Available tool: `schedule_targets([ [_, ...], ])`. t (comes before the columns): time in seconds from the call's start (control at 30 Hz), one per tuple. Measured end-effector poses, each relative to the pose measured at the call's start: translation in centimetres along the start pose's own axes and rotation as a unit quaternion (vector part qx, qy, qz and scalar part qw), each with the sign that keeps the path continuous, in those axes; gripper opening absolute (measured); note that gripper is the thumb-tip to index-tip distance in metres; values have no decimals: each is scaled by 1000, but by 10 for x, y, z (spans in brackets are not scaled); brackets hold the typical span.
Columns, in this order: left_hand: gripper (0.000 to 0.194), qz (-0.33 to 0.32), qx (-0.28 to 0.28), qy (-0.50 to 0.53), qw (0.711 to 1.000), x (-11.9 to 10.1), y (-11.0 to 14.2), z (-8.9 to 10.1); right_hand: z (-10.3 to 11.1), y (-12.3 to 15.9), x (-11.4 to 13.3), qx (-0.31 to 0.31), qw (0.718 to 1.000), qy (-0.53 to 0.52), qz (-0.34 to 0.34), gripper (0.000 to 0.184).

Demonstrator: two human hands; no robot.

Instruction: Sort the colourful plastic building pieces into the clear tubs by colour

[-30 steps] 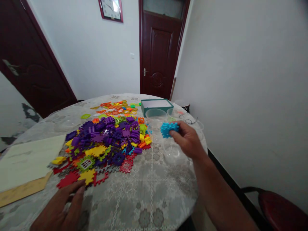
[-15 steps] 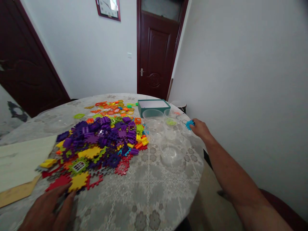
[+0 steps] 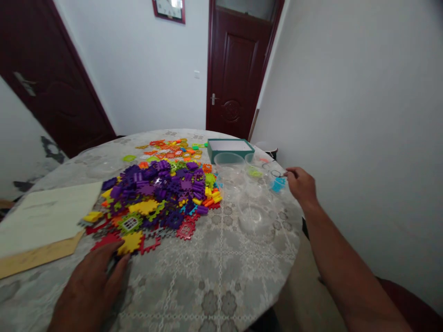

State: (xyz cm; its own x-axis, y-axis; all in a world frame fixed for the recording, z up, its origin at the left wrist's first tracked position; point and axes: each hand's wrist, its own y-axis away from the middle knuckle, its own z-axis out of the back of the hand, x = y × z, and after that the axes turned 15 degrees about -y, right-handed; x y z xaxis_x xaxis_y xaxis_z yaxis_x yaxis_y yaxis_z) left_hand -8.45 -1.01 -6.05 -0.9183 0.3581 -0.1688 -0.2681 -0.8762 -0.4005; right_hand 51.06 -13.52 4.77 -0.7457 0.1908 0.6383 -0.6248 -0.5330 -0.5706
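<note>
Blue pieces (image 3: 278, 184) sit in a small clear cup (image 3: 272, 186) at the right side of the desk (image 3: 194, 281). Right hand (image 3: 302, 186) is just beside it, fingertips at the rim. Right grip: can't tell whether it's apart or pinching the rim; fingers hide each other, and a thin dark loop (image 3: 276, 173) muddles the spot.

Left hand (image 3: 88, 281) is at the near edge of the heap. Left grip: thumb and index apart, not clamped on anything. Index tip is at the yellow plate (image 3: 130, 243), looks like contact; red plate (image 3: 105, 240) just beyond the knuckles. Purple pieces (image 3: 148, 184) cover most of the heap behind.

Handling, my read: plates are light, stiff plastic, fairly smooth, not fragile, though thin teeth could snag neighbours. Hold flat plates across opposite toothed edges, thumb one side, index the other; the teeth give purchase. Blue pieces: pinch by outer edges. Cup is likely thin, light and easy to tip, so steady it by the wall, not by pushing on the rim. Clear bowl (image 3: 256, 220) nearer the person probably slides just as easily.
</note>
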Motion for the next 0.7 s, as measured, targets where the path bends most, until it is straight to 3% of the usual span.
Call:
schedule_targets([
  [0.07,35,-15,3,-7,1000,-14,2,14,-2,24,27,-32,995,-98,12,32],
  [0.17,38,-13,-2,-7,1000,-27,4,20,-10,63,75,10,983,-177,39,30],
  [0.27,35,-12,-11,-14,1000,-29,6,16,-26,98,123,200,947,-219,123,24],
  [0.37,36,-16,-23,-13,1000,-29,10,14,-56,127,163,389,865,-244,201,21],
  [0.43,36,-27,-16,-13,999,-30,11,16,-82,145,178,462,822,-237,233,21],
  [0.5,36,-38,-1,-9,999,-31,11,19,-109,162,183,487,806,-216,258,22],
  [0.6,33,-39,9,-4,999,-32,9,22,-140,185,177,445,830,-211,261,23],
  [0.7,26,-34,12,-5,999,-34,8,23,-155,199,166,411,840,-244,257,24],
])
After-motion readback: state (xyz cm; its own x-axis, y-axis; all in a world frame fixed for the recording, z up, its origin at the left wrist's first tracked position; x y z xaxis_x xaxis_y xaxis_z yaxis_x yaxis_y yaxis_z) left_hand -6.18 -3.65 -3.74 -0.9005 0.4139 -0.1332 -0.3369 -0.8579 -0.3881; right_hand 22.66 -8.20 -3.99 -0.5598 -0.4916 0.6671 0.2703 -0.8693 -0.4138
